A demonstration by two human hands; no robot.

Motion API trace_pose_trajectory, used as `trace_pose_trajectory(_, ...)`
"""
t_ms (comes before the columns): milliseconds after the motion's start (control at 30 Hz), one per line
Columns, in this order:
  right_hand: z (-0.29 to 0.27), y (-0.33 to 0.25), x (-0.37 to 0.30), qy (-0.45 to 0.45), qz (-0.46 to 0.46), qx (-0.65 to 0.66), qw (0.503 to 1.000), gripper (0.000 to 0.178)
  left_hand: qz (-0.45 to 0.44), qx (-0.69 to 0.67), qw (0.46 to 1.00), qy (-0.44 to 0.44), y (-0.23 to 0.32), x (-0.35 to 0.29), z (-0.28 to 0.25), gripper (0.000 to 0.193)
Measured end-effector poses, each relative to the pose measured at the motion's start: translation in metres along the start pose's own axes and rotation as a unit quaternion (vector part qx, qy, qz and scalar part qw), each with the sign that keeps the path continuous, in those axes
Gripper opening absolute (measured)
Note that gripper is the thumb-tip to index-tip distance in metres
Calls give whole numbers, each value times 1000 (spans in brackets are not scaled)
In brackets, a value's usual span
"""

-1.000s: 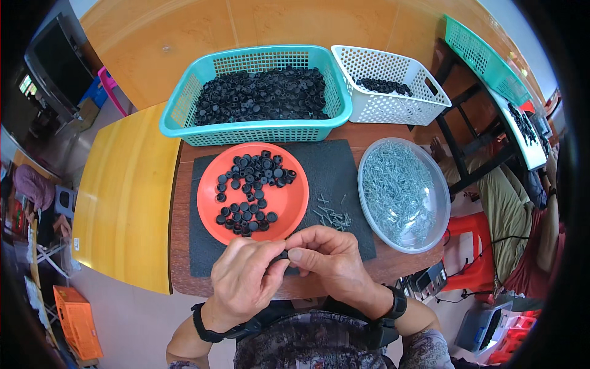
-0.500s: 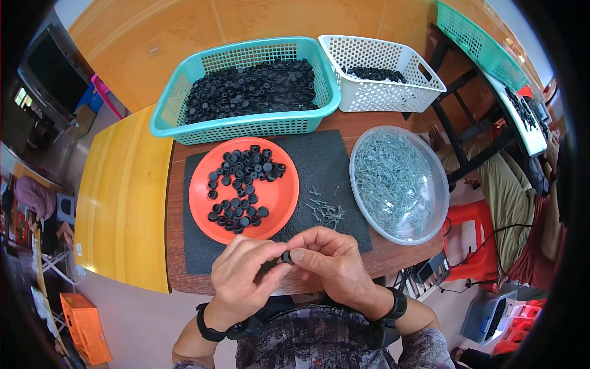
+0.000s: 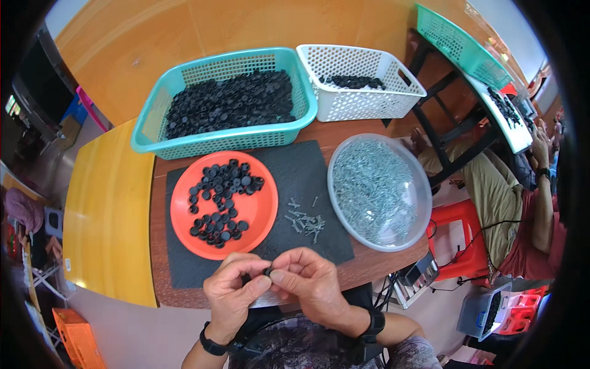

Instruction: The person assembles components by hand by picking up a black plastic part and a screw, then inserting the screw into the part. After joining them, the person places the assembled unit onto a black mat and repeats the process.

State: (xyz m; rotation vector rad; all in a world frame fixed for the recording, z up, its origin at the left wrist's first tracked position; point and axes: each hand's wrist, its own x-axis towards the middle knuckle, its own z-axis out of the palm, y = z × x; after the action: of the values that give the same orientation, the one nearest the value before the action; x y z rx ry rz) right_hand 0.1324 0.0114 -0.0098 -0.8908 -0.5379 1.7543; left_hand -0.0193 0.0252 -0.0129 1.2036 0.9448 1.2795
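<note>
My left hand [image 3: 233, 288] and my right hand [image 3: 310, 286] meet just in front of the orange-red plate [image 3: 265, 216], over the table's near edge. Thumb and fingers of both are pinched about a small round black plastic cap [image 3: 267, 271], which shows only in part between the fingertips. Whether a screw is in it, I cannot tell. Several black caps [image 3: 216, 226] like it lie on the plate in two loose groups. To the right of the plate, a small heap of silvery screws [image 3: 307, 225] rests on the black mat [image 3: 294, 161].
Behind stand a teal basket [image 3: 224, 146] full of black caps and a white basket [image 3: 369, 104] with fewer black parts. A clear round tub [image 3: 421, 212] of screws stands at the right. A person [image 3: 541, 209] sits beyond the red stool [image 3: 458, 246].
The view has shifted, so the table and baskets sit farther left and lower. My hands stay together on the cap, with the left fingers slightly more closed around it.
</note>
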Motion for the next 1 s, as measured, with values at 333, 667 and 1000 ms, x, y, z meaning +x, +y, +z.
trace_pose_trajectory(333, -10, -7, -6, 7, 13, -71, 997, 14, -47, -24, 998, -30, -7, -5, 5, 20)
trace_pose_trajectory(667, -36, -95, 56, -13, -451, -756, 474, 17, -120, -44, 991, -28, -20, -6, 7, 27)
trace_pose_trajectory(1000, -33, -92, 84, -120, -346, -908, 202, 9, -125, -62, 989, -51, -29, -8, 4, 20)
